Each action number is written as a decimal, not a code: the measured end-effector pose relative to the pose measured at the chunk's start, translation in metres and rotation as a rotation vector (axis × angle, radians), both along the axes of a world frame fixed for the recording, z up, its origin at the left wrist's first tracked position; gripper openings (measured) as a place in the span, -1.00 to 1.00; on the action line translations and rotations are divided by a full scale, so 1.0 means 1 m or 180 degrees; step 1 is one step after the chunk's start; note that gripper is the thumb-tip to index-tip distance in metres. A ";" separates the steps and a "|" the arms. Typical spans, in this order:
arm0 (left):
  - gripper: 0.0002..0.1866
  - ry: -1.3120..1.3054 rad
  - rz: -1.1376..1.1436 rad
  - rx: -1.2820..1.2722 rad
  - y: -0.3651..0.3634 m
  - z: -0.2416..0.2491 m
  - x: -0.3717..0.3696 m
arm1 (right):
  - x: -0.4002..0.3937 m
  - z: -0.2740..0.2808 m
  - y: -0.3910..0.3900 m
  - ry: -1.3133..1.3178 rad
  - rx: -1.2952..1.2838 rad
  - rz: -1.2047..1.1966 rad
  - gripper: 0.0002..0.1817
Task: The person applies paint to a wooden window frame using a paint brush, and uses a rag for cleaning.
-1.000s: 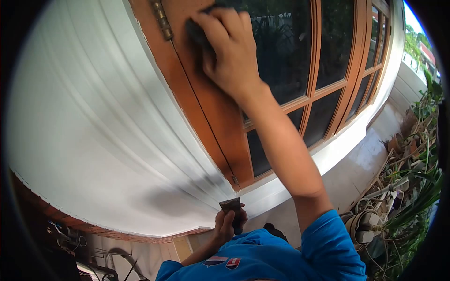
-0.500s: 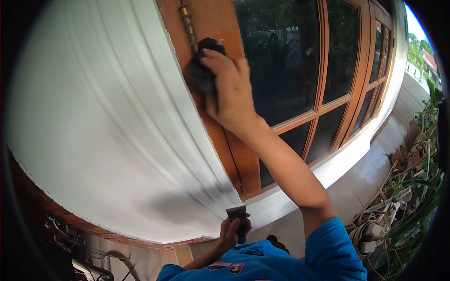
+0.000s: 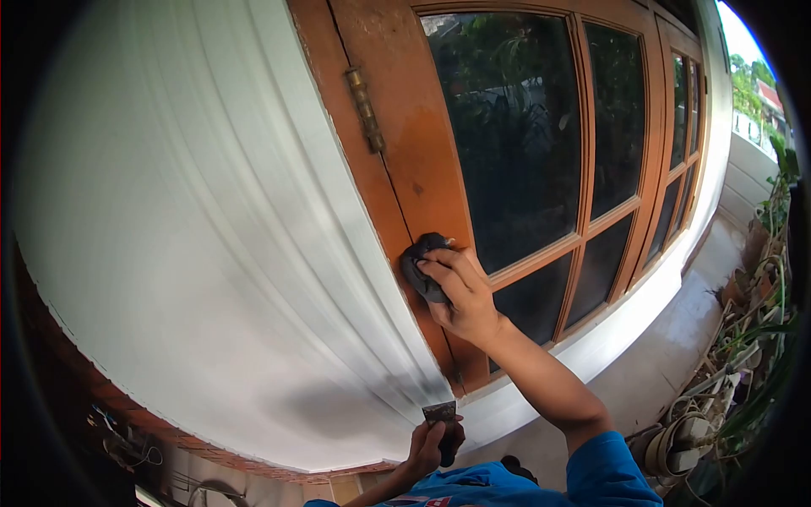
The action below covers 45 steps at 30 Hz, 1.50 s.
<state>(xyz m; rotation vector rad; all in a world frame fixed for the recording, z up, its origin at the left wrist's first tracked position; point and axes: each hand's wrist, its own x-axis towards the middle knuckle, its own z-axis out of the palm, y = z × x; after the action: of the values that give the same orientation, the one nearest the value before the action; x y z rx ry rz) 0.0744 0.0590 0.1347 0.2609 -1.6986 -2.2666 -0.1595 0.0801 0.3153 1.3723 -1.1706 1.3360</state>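
A dark, bunched cloth (image 3: 425, 269) is gripped in my right hand (image 3: 463, 297) and pressed against the orange-brown wooden window frame (image 3: 414, 182), below a brass hinge (image 3: 364, 110). My left hand (image 3: 429, 446), low in the view near the blue shirt, is closed around a scraper (image 3: 442, 422) with a flat, dark blade pointing up. The scraper is close to the bottom corner of the frame, beside the white moulding (image 3: 397, 359). Dark glass panes (image 3: 515, 144) lie to the right of the cloth.
A white wall (image 3: 169, 253) fills the left side, with a brick edge (image 3: 186, 444) along its bottom. On the right are plants (image 3: 760, 338) and pots (image 3: 680, 444) beside a concrete ledge (image 3: 625, 363). Cables and other items lie at the lower left.
My right hand has moved down the frame with the cloth, from beside the hinge to well below it. The hinge is now uncovered. My left hand still holds the scraper.
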 end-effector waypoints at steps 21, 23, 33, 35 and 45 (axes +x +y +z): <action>-0.53 0.0337 0.0273 0.0012 -0.004 -0.001 -0.026 | 0.027 0.075 -0.015 -0.0380 0.0127 0.1066 -0.29; -0.54 0.0386 0.0354 0.0011 -0.004 0.002 -0.025 | 0.029 0.056 -0.009 -0.0540 0.0272 0.1112 -0.27; -0.52 0.0622 0.0672 -0.0046 -0.001 0.009 -0.035 | 0.027 0.177 -0.014 -0.0311 0.0128 0.1199 -0.18; -0.51 0.0696 0.0649 -0.0029 -0.001 0.016 -0.041 | 0.025 0.218 -0.014 -0.0310 0.0306 0.1187 -0.25; -0.51 0.0986 0.0866 -0.0139 0.001 0.043 -0.054 | 0.026 0.205 -0.009 -0.0379 0.0768 0.0915 -0.26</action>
<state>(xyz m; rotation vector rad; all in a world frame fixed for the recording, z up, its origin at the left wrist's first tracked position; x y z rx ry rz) 0.0202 0.0598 0.1776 0.1145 -1.4545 -1.9545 -0.1330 0.0715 0.5206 1.7046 -1.2823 1.5323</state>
